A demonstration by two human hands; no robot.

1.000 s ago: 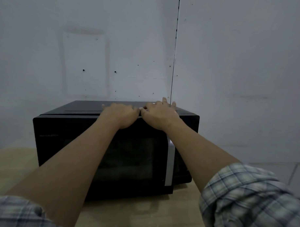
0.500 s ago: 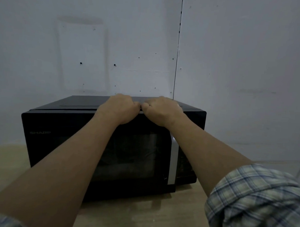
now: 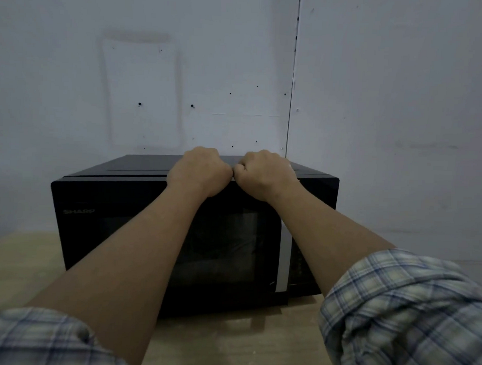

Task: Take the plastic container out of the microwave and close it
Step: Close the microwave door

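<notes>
A black microwave (image 3: 96,221) stands on a wooden table, its door closed and a silver handle (image 3: 283,263) running down the door's right side. Behind the dark door glass something pale shows dimly; I cannot tell what it is. My left hand (image 3: 200,171) and my right hand (image 3: 264,173) are both curled into fists, side by side and touching, resting on the microwave's top front edge. Neither hand holds anything.
The wooden table (image 3: 21,262) extends to the left of and in front of the microwave. A pale wall (image 3: 387,105) with a vertical seam rises right behind it. Plaid sleeves fill the lower corners.
My fingers, spread flat on the microwave's top a second ago, have curled into fists. The view has shifted closer to the microwave.
</notes>
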